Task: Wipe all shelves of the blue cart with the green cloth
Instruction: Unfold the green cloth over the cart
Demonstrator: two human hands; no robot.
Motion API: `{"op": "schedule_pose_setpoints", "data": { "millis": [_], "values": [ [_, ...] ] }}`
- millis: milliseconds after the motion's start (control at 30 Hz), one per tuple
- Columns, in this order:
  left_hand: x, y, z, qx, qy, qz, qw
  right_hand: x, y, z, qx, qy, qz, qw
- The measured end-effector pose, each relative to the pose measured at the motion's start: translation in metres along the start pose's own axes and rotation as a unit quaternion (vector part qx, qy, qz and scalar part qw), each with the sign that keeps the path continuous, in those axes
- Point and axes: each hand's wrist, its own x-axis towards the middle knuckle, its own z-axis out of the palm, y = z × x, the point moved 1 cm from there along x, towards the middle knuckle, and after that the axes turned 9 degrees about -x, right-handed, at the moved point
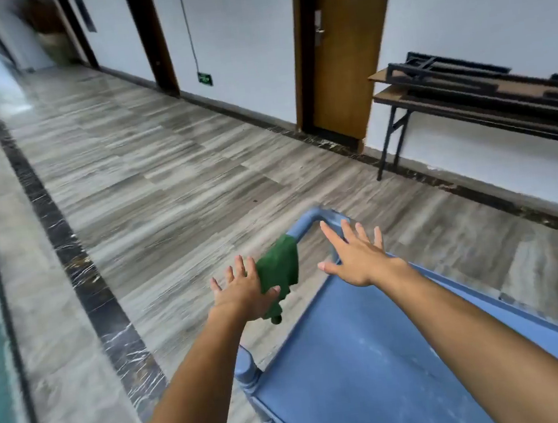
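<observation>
The blue cart (356, 368) stands low in the head view, its dusty top shelf facing me. A green cloth (278, 270) hangs over the cart's blue handle bar at the far end. My left hand (244, 292) lies flat against the cloth's left side, fingers spread and thumb pressing on the fabric, not closed round it. My right hand (356, 258) hovers open over the far edge of the top shelf, just right of the cloth, fingers apart and holding nothing. The lower shelves are hidden under the top one.
Grey striped floor tiles stretch ahead down a corridor. A wooden door (342, 42) is set in the white wall at right. Folding tables (478, 94) are stacked against that wall, beyond the cart. A dark marble strip (80, 266) runs along the left.
</observation>
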Motion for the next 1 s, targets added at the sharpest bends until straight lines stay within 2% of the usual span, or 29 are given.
{"op": "schedule_pose_setpoints", "data": {
  "millis": [300,467,833,1000],
  "values": [
    [0.038,-0.037,-0.015,-0.081,0.106,0.021,0.991,0.087,-0.056,0.001,-0.026,-0.027,-0.071,0.997],
    [0.053,-0.033,-0.019,-0.153,0.07,0.045,0.985,0.115,-0.07,-0.005,-0.038,-0.039,-0.104,0.993],
    [0.052,-0.035,-0.012,-0.142,0.092,0.065,0.983,0.13,-0.061,-0.021,-0.045,-0.034,-0.154,0.986],
    [0.047,-0.033,-0.01,-0.104,0.097,0.068,0.988,0.134,-0.057,-0.019,-0.054,-0.019,-0.158,0.986]
  ]
}}
